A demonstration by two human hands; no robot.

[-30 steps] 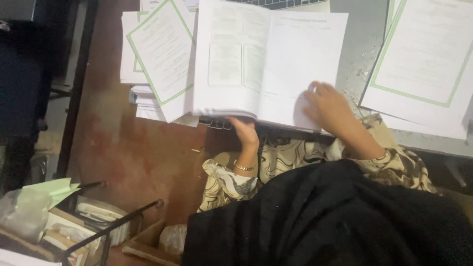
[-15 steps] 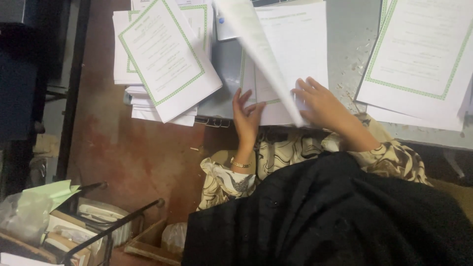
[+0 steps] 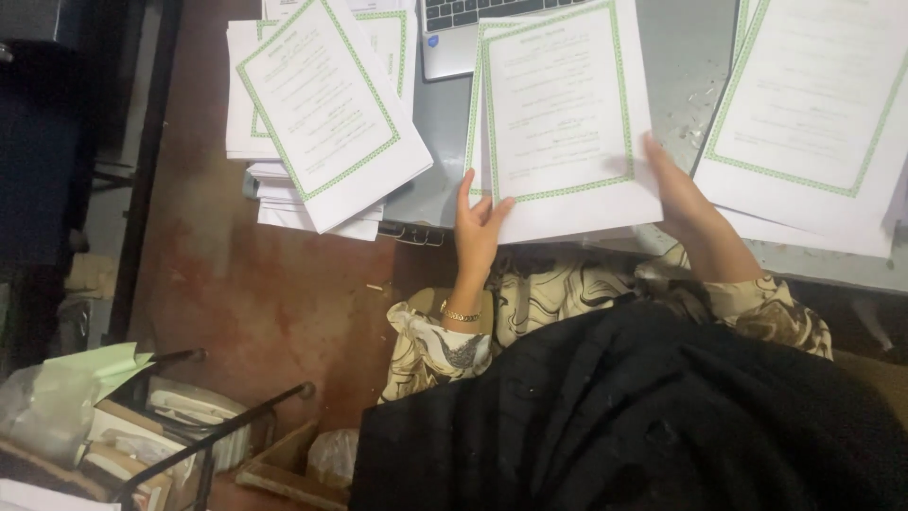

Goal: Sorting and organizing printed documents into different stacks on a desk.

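A small stack of white sheets with green borders (image 3: 563, 114) lies on the grey desk (image 3: 676, 71) in front of me. My left hand (image 3: 478, 232) grips the stack's lower left corner, thumb on top. My right hand (image 3: 681, 194) holds its lower right edge, fingers pressed along the side. A gold bracelet sits on my left wrist. Patterned sleeves and a black cloth over my lap fill the bottom of the view.
A fanned pile of green-bordered sheets (image 3: 326, 104) overhangs the desk's left end. Another such pile (image 3: 813, 104) lies at right. A laptop (image 3: 463, 24) sits at the top. Below left, a wire rack (image 3: 203, 435) holds boxes on the reddish floor (image 3: 255, 293).
The thick bundle of pages has been flipped over and laid down, so a green-bordered sheet now faces up. My right hand slid from the page's face to its right edge.
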